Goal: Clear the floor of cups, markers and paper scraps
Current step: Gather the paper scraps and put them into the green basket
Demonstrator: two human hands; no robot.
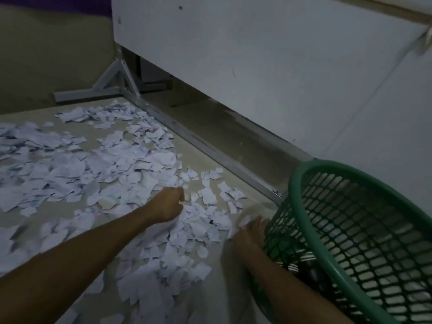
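White paper scraps (98,169) lie scattered over most of the beige floor, thickest at the left and centre. My left hand (169,203) reaches out over the pile with its fingers curled down into the scraps. My right hand (250,232) is blurred; it lies low on the floor beside the green mesh basket (301,188), its fingers touching a few scraps at the basket's left side. The basket is tilted toward me at the right, and its inside is dark. I see no cups or markers.
A large white panel (233,54) on a grey metal frame (182,129) runs diagonally along the floor's far side. Its triangular foot (112,83) stands at the back left. A plain wall closes the left background.
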